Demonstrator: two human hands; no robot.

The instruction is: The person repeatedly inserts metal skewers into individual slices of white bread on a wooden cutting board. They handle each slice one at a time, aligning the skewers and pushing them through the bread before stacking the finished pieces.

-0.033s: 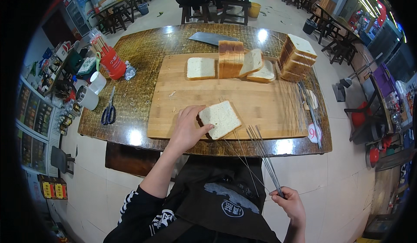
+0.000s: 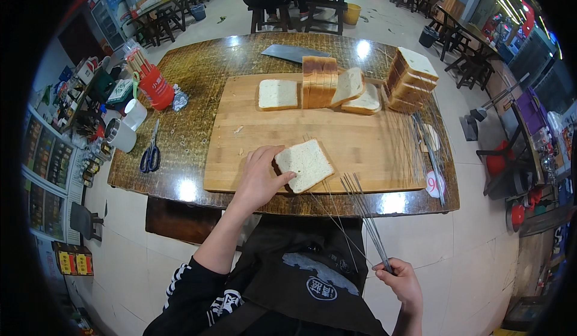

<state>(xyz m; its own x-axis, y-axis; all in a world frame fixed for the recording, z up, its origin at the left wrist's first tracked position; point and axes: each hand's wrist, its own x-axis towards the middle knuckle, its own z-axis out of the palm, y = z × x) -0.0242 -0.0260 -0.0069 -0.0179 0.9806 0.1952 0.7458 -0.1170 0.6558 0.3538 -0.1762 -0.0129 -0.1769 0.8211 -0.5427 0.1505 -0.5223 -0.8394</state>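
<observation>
My left hand [image 2: 262, 171] grips a white bread slice [image 2: 306, 165] by its left edge, thumb on the near left corner, over the front of a wooden cutting board [image 2: 252, 136]. Thin metal runs out of the slice's near edge, and small tips show past its far edge. My right hand [image 2: 399, 281], low in front of the apron, is closed round a bundle of thin metal skewers [image 2: 374, 231] that fan toward the board. One or two of them cross toward the slice; which ones enter the bread I cannot tell.
On the board stand upright bread slices [image 2: 320, 82], with flat slices [image 2: 277, 94] beside them. A skewered bread stack [image 2: 412, 78] and loose skewers [image 2: 418, 150] lie right. A cleaver [image 2: 291, 52] rests behind; scissors [image 2: 151, 151], white cups [image 2: 122, 135] and a red container [image 2: 157, 90] stand left.
</observation>
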